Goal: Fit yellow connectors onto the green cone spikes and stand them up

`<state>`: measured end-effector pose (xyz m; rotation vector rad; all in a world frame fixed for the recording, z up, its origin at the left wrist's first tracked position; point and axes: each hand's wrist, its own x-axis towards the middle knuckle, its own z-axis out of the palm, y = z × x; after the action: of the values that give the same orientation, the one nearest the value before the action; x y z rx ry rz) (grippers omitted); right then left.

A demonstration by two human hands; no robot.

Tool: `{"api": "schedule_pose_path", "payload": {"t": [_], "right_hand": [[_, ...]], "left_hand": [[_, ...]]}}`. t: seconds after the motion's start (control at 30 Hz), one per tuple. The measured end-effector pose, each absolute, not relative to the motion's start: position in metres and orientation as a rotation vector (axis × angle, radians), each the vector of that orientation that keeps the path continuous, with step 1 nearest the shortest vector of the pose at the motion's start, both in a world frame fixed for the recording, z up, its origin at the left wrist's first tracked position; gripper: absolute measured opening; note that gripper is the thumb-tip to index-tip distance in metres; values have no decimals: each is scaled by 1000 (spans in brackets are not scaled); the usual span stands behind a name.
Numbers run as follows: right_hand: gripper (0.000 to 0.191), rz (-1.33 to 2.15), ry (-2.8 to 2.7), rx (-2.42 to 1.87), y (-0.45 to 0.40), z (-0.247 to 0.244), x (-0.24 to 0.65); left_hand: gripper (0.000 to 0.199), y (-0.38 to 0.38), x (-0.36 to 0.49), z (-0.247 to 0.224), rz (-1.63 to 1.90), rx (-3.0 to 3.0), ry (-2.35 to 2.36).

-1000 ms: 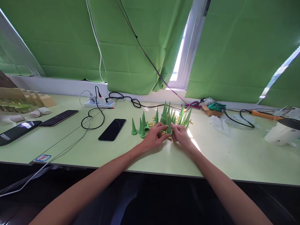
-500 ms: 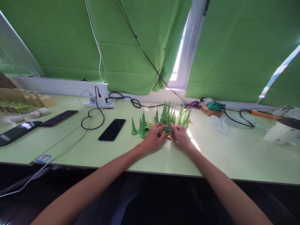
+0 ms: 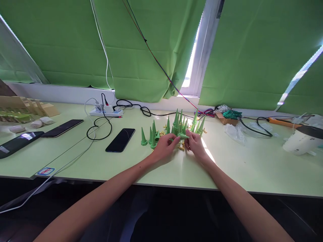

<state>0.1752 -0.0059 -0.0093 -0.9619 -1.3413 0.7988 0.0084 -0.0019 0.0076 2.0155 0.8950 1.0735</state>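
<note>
Just left of centre, upright cones (image 3: 143, 137) stand on the table (image 3: 121, 168). The left hand (image 3: 163, 147) pinches the wide end of a green cone (image 3: 183, 136), tilted sideways at mid-frame; that base grip should steady it best. Right of it, the right hand (image 3: 196, 145) meets the tip, its pinch unclear; light pressure suits.

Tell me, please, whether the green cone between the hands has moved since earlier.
Yes: against the table, the green cone has tipped from upright to roughly level, its tip towards the right hand.
</note>
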Motion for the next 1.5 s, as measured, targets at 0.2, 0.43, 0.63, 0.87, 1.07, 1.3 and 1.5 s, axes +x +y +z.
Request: {"api": "schedule_pose_path", "payload": {"t": [0.2,0.43,0.63,0.87,1.07,1.3,1.5], "right_hand": [[55,828,-1415,-916,-13,-4,173],[55,842,-1480,-940,-15,-3,174],[56,868,-1448,-940,-15,-4,174],[57,875,-1423,-965,-11,-8,175],[61,881,-1426,-983,-11,-7,175],[63,856,-1444,-993,-13,-5,174],[61,881,-1448,-975,-8,-12,177]], "left_hand": [[61,1,8,8,909,1880,915],[60,5,6,7,844,1827,918],[52,4,4,6,878,1859,887],[44,-2,5,11,953,1932,877],[42,-4,6,11,978,1929,887],[37,-1,6,7,1011,1995,881],[33,4,5,4,1100,2107,786]]}}
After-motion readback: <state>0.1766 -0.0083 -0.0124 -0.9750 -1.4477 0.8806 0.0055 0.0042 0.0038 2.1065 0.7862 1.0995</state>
